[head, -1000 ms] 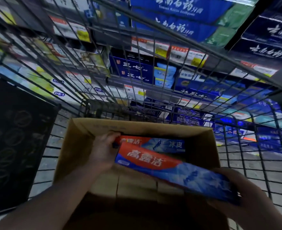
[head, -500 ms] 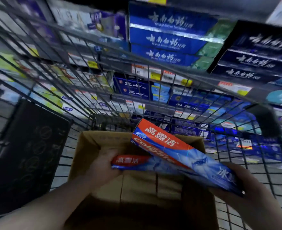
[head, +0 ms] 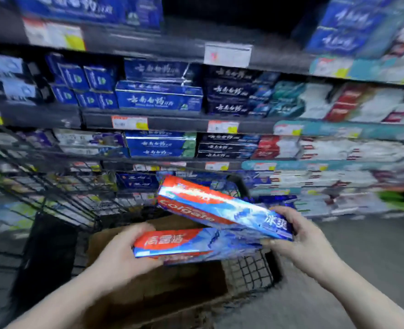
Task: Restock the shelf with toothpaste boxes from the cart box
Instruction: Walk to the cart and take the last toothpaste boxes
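My left hand [head: 122, 252] grips the left end of a red-and-blue toothpaste box [head: 184, 244], held level above the brown cardboard box [head: 172, 288] in the cart. In my right hand [head: 300, 236] is a second red-and-blue toothpaste box [head: 217, 206], marked Colgate. It is held by its right end and tilted up to the left, just above the first. Both boxes are lifted clear of the cardboard box. The shelf [head: 172, 122] of stacked toothpaste boxes rises ahead.
The wire cart [head: 60, 198] surrounds the cardboard box, its rim [head: 239, 184] close behind the upper toothpaste box. A dark panel [head: 46, 252] lies at the cart's left. Shelf rows carry blue, black and white-red boxes with price tags. Grey floor [head: 362, 257] lies to the right.
Both hands have risen out of the cardboard box with their toothpaste boxes. The view has swung up and right, from the cart's inside to the shelf rows.
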Demonstrator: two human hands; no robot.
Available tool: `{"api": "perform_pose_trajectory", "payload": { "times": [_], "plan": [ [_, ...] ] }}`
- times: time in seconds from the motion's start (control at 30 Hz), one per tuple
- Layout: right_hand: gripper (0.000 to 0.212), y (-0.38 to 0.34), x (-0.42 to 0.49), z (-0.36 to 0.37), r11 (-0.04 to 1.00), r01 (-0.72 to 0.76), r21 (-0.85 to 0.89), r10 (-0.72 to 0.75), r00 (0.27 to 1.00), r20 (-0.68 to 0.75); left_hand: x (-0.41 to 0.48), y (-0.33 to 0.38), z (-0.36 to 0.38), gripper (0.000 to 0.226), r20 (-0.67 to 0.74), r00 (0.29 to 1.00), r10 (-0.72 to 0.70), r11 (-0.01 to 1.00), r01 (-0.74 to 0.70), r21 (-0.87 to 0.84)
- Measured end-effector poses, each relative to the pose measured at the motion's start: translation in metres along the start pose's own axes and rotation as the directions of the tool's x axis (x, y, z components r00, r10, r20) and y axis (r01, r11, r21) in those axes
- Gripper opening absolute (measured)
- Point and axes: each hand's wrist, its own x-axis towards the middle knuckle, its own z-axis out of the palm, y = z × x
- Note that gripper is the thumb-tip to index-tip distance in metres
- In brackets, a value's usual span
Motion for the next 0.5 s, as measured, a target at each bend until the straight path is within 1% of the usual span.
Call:
{"api": "perform_pose_trajectory", "payload": {
  "times": [0.03,0.13,0.27,0.37,0.43,0.5],
  "plan": [
    [0.051,-0.004,-0.010,-0.012,1.000,0.003,-0.007,-0.003,1.000,-0.027,-0.004,0.014,0.000,0.054,0.003,0.999,0.037,0.999,-0.037,-0.005],
    [0.049,-0.010,-0.040,-0.053,1.000,-0.013,-0.001,0.013,0.993,-0.116,-0.011,0.058,0.009,0.063,0.015,0.994,0.108,0.994,-0.108,-0.015],
    [0.048,-0.012,-0.086,-0.113,0.999,-0.034,-0.012,0.030,0.975,-0.219,-0.015,0.119,0.037,0.058,0.118,0.974,0.195,0.981,-0.192,-0.039],
    [0.052,-0.002,-0.125,-0.162,0.997,-0.047,-0.058,0.026,0.947,-0.322,-0.015,0.169,0.075,0.056,0.199,0.948,0.247,0.969,-0.237,-0.072],
    [0.054,0.013,-0.155,-0.198,0.996,-0.057,-0.074,0.025,0.926,-0.378,-0.017,0.209,0.109,0.050,0.223,0.928,0.297,0.955,-0.285,-0.083],
    [0.053,0.028,-0.185,-0.232,0.993,-0.086,-0.086,0.041,0.902,-0.430,-0.019,0.245,0.145,0.053,0.244,0.914,0.324,0.946,-0.306,-0.107]
  ]
}}
